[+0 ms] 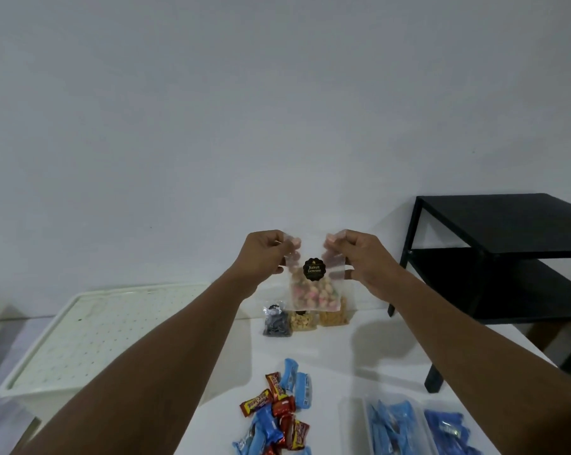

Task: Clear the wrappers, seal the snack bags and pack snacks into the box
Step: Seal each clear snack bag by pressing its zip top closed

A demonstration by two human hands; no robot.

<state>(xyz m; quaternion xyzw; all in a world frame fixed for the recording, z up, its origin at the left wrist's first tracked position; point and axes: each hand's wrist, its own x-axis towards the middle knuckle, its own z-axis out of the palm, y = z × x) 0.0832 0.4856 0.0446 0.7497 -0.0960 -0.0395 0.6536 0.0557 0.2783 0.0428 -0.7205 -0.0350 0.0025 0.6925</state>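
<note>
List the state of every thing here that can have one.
Biskuit Gemrose bag: held upright in the air, part full; seal cannot be told.
Left hand: pinches the bag's top left corner.
Right hand: pinches its top right corner.
Three small snack bags: standing on the table, filled.
Wrapped candies: loose in a pile on the table, unpacked.
Clear box: open, holding blue packets.

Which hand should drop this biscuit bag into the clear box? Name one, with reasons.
Right, probably. The left hand and right hand each pinch a top corner of the biscuit bag, but the clear box sits on the right; the left would cross the candy pile.
</note>
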